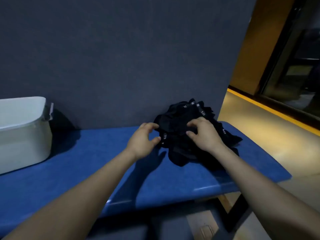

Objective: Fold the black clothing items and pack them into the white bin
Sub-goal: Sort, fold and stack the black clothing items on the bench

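Black clothing pile (194, 135), under my hands
My right hand (203, 134) pinches it; my left hand (143, 140), curled, touches its edge; one white bin (24, 132) far left of both

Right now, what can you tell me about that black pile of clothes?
The pile of black clothes is a crumpled, unfolded heap of soft dark fabric with small white printed labels on several bands. It lies on the blue table, near its right end, with its back against the dark wall. The right hand rests on top with its fingers curled into the fabric. The left hand reaches its left edge, fingertips at a labelled band. Nothing is folded yet.
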